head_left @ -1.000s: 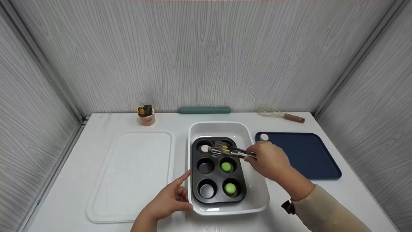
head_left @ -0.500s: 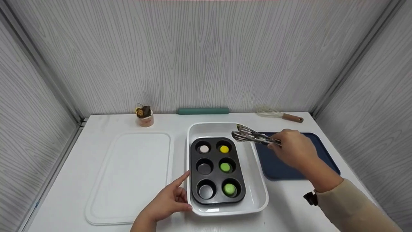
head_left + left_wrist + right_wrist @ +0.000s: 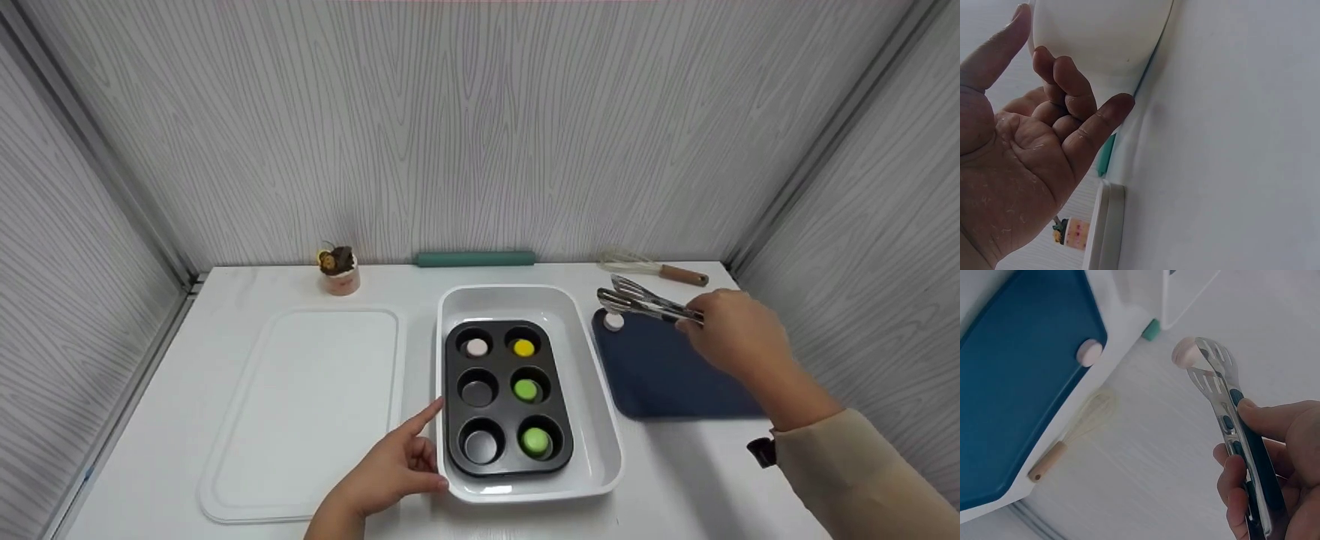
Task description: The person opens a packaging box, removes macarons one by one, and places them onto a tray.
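My right hand (image 3: 739, 330) grips metal tongs (image 3: 637, 301) above the dark blue tray (image 3: 675, 375); their slotted ends are apart. Just below those ends, a pale pink macaron (image 3: 613, 322) lies at the tray's back left corner. In the right wrist view a pale pink round shape (image 3: 1184, 353) overlaps the tong ends; I cannot tell whether they hold it. My left hand (image 3: 394, 457) touches the left side of the white deep dish (image 3: 600, 450) with index finger and thumb. Inside stands a black muffin tin (image 3: 501, 397) with pink (image 3: 476, 347), yellow (image 3: 523, 347) and green (image 3: 526, 389) macarons in its cups.
A white lid-like board (image 3: 322, 397) lies left of the dish. Along the back are a decorated cup (image 3: 342, 277), a green rolling pin (image 3: 475, 259) and a whisk (image 3: 682, 274). Wood-grain panels (image 3: 465, 135) close off the back and sides.
The tongs released the yellow macaron into the back right cup. My right hand then moved right with the tongs, from the muffin tin to over the blue tray. My left hand stayed put.
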Available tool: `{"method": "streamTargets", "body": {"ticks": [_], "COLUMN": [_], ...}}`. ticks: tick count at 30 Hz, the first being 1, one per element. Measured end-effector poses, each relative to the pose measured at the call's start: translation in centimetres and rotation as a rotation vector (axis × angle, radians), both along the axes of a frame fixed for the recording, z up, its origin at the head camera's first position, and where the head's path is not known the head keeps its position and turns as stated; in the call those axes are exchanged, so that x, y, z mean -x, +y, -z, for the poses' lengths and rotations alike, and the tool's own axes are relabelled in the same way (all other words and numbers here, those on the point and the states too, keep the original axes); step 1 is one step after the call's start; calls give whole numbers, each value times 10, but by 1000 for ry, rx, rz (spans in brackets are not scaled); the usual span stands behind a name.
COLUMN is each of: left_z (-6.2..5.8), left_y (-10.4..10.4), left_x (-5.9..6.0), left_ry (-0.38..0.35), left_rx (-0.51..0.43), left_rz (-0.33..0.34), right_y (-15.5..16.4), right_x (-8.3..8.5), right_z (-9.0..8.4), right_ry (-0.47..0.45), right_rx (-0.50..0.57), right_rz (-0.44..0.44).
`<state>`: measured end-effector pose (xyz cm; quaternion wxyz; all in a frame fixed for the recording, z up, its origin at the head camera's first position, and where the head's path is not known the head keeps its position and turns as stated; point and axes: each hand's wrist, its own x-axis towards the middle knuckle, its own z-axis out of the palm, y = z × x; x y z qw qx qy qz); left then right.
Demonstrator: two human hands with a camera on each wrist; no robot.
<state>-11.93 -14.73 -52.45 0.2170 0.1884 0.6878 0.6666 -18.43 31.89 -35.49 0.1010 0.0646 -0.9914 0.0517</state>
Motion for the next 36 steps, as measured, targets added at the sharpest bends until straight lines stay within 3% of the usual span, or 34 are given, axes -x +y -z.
{"method": "streamTargets", "body": {"ticks": [15,27,36], "left_z": [1,1,0], "left_y": [-1,-1,0], "left_x": [-2,-2,-2], "left_ry": [20,22,23], "left_rx": [12,-8,6], "left_rz": [2,0,-7], "right_y": [56,73,82], "right_x": [28,36,42], "right_z": [28,53,56], "right_ry": [-151,-181,-229], "right_rx": [28,44,33], "right_rz": [113,171,205]}}
